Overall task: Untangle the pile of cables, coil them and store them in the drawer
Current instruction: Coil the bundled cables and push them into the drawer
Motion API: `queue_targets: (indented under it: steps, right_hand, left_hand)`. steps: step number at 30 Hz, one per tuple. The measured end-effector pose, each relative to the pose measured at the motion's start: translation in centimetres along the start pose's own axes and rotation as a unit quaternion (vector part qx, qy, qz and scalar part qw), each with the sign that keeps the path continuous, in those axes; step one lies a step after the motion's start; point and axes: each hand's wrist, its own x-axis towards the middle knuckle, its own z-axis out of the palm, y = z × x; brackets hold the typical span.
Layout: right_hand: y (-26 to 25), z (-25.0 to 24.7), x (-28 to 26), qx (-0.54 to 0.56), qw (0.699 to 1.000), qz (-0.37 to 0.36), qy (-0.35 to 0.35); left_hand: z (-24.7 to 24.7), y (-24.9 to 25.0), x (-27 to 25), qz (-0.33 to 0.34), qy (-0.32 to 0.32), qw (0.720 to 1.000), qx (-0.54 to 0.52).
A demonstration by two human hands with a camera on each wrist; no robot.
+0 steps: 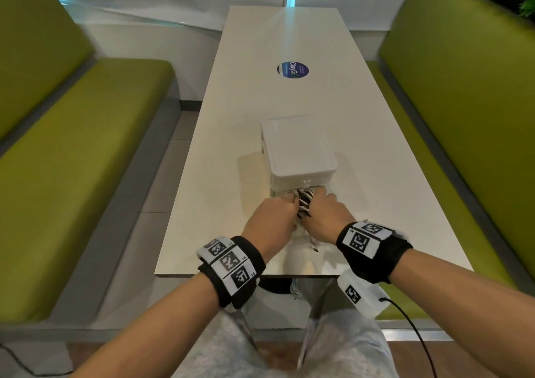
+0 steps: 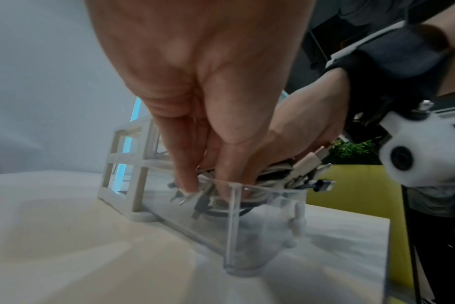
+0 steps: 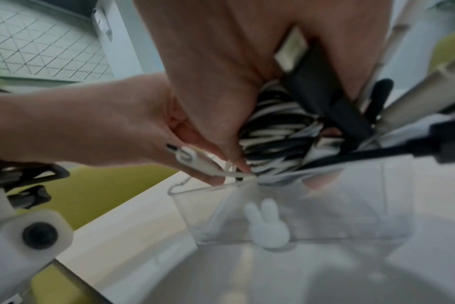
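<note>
A coil of black and white cables [image 1: 304, 202] is held between both hands over the pulled-out clear drawer [image 2: 260, 228] of a white drawer unit [image 1: 298, 146]. My left hand [image 1: 289, 202] pinches the coil's left side, its fingertips [image 2: 192, 186] dipping inside the drawer. My right hand [image 1: 316, 198] grips the right side, thumb and fingers curled round the cable coil [image 3: 273, 133]. Plug ends [image 2: 314, 162] stick out toward me. The drawer front carries a white bunny knob [image 3: 269, 228].
The drawer unit stands on a long white table [image 1: 289, 44] with a round blue sticker [image 1: 293, 69]. Green benches [image 1: 72, 151] run along both sides. The table's near edge [image 1: 231, 275] is just below my wrists.
</note>
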Motion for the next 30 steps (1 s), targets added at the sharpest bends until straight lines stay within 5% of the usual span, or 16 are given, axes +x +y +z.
queue_targets:
  steps: [15, 30]
  right_hand:
    - [-1.5, 2.7, 1.9, -0.049, 0.994, 0.087, 0.045]
    - [-2.6, 0.3, 3.4, 0.065, 0.989, 0.125, 0.031]
  left_hand:
    - [-0.6, 1.2, -1.5, 0.035, -0.061, 0.997, 0.025]
    - [-1.2, 0.1, -1.7, 0.041, -0.072, 0.995, -0.057]
